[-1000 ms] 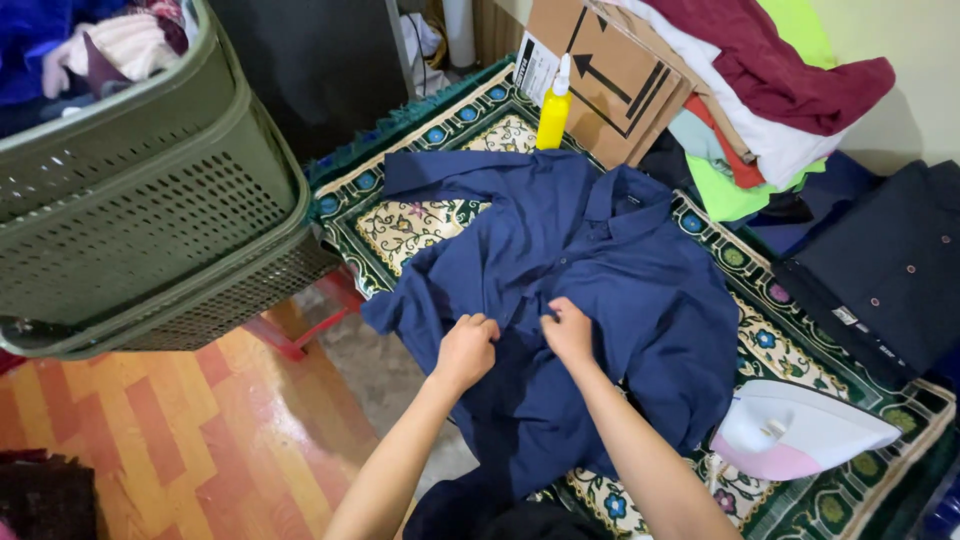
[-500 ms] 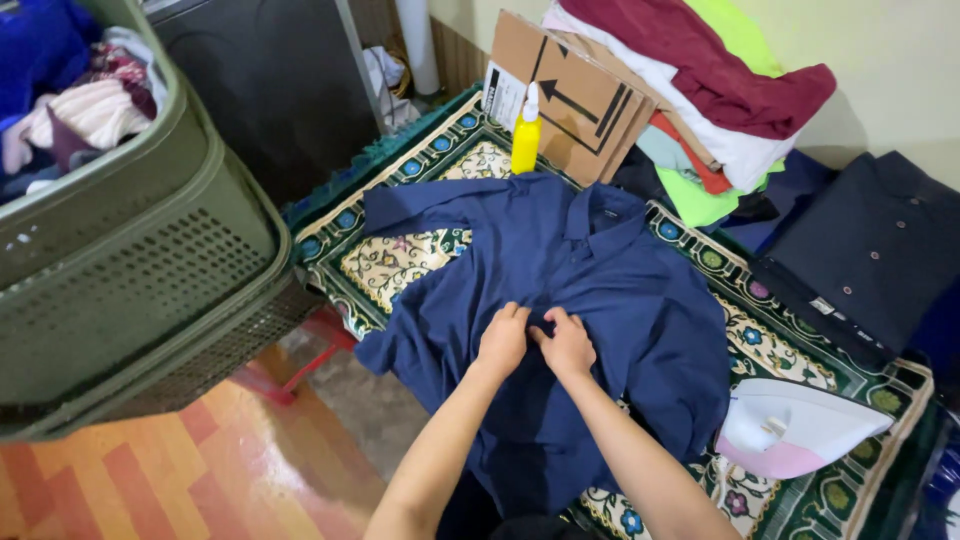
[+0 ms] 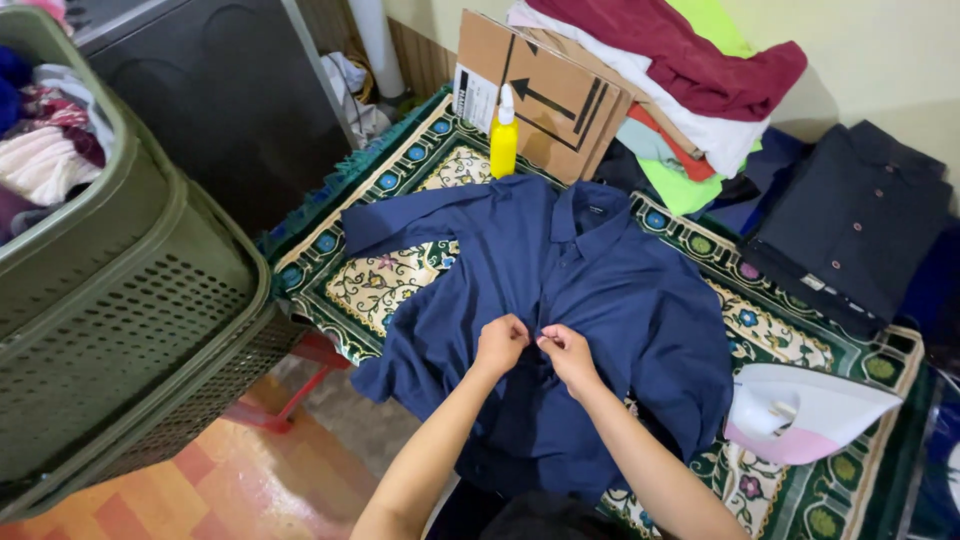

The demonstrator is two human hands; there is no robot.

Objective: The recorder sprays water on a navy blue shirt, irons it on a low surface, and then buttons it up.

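Single head-worn view, steeply downward and close, facing across the patterned mat [image 3: 400, 290] toward its far edge by the wall [image 3: 880, 60].

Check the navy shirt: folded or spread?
Spread. The navy shirt lies flat on the patterned mat, sleeve out; left hand and right hand pinch its front.

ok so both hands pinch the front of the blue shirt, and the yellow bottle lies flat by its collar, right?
Not quite. In the head view the yellow bottle stands upright by the collar. Both the left hand and right hand do pinch the blue shirt front.
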